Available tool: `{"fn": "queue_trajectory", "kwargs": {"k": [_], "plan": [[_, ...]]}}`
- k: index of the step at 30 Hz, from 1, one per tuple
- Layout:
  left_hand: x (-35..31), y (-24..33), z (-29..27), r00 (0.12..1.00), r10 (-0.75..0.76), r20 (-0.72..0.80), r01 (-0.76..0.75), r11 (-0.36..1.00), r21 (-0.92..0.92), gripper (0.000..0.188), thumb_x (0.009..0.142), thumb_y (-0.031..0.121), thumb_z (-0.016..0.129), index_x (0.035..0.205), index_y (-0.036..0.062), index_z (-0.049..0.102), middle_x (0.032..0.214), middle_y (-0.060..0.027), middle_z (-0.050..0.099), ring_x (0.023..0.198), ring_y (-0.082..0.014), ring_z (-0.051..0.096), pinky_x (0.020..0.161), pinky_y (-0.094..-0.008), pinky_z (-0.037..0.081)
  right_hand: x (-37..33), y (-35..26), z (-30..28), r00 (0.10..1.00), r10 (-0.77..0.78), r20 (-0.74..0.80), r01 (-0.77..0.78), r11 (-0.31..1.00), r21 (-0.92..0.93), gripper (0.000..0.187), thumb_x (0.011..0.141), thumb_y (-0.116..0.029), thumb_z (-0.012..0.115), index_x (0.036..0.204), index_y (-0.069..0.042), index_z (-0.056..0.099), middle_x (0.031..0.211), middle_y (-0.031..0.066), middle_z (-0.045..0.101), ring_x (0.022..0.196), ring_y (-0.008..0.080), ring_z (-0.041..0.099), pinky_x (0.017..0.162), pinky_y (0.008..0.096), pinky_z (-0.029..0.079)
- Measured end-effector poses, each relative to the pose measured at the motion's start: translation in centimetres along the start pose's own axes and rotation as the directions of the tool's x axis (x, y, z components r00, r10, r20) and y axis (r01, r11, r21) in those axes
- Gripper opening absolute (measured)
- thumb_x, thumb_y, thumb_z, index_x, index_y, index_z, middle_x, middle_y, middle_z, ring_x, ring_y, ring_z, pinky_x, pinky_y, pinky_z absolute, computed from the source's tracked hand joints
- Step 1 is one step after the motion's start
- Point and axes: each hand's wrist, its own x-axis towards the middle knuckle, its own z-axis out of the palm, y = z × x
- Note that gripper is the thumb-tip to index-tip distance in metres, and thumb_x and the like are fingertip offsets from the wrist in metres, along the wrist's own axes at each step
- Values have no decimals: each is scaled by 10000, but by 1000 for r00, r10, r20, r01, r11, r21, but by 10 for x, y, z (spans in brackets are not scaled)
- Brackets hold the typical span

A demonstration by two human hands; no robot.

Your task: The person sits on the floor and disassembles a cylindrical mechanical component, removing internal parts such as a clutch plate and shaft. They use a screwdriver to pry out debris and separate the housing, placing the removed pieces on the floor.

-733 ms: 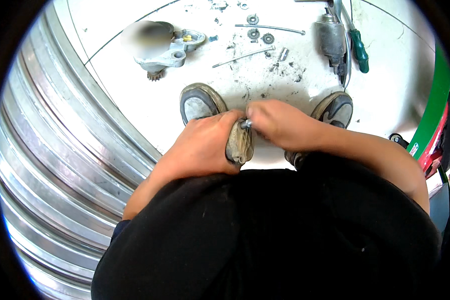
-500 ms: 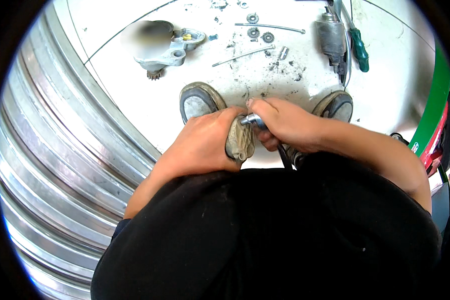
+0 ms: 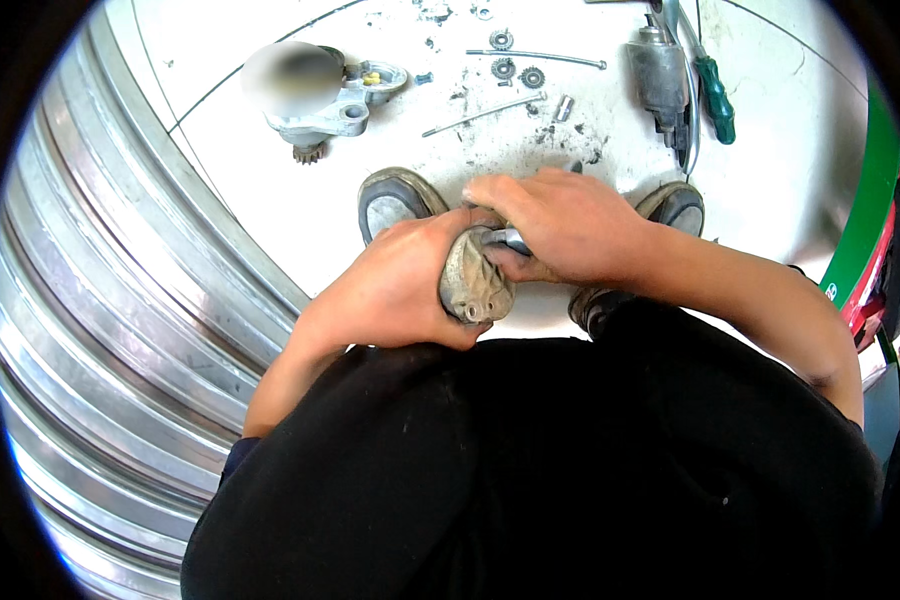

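My left hand (image 3: 385,280) is closed around a dirty, rounded metal end cover (image 3: 477,292), which has small holes on its near side. In my right hand (image 3: 590,235) is a socket wrench (image 3: 516,239); its shiny socket end points left against the cover. Most of the wrench lies hidden under my right fingers, though a dark tip, perhaps its handle end, shows beyond the knuckles. Both hands are close together between my shoes (image 3: 395,205), above the white floor. What the socket sits on cannot be made out.
On the floor lie a cast metal housing with a toothed gear (image 3: 345,120), three small gears (image 3: 533,77), two long bolts (image 3: 535,56), and a short metal cylinder (image 3: 564,108). At right are a cylindrical motor body (image 3: 660,80) and a green-handled screwdriver (image 3: 715,100). Ribbed metal (image 3: 150,330) stands left.
My right hand has turned and moved slightly up with the socket wrench; its dark handle no longer shows below the hand. The cover has tilted, showing more of its holed side.
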Motion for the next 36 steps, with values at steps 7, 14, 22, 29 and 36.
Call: {"fn": "queue_trajectory", "kwargs": {"k": [7,14,22,29,36], "plan": [[-2,0,-4,998,60,27,-62,996,61,699,571,174,820,1188,-25,560,1005,-240,666,974,-404,656,852,-454,523,0,-27,-18,914,348,210,-402,847,347,527,977,-312,568,1379,-27,383,1045,266,641,961,391,662,855,471,515],[4,-8,-3,993,33,114,-49,989,140,715,586,200,812,1213,-30,556,1031,-238,669,989,-403,652,857,-448,535,8,-23,-34,793,262,550,-279,959,-55,688,953,-185,615,1483,20,228,1199,269,602,962,379,671,838,421,551],[8,12,-8,979,-171,108,114,907,407,812,556,207,844,1274,-2,530,1127,-230,661,1062,-380,651,955,-412,518,6,-19,-40,814,205,544,-226,974,-28,659,967,-137,531,1485,91,195,1038,241,661,814,345,689,757,395,572],[3,10,-10,999,-38,23,28,938,347,793,535,188,849,1245,-1,549,1097,-227,674,1057,-376,657,949,-419,522,17,-28,-59,620,334,710,-778,375,504,667,946,-65,511,1539,-15,210,949,195,662,815,322,698,700,398,578],[-1,13,-15,995,-88,37,72,947,314,772,516,181,850,1207,-11,565,1081,-216,682,1018,-384,667,919,-423,527,13,-44,-54,639,372,674,-767,245,592,608,973,-120,507,1522,-38,258,940,171,640,800,300,701,676,394,578]]}}
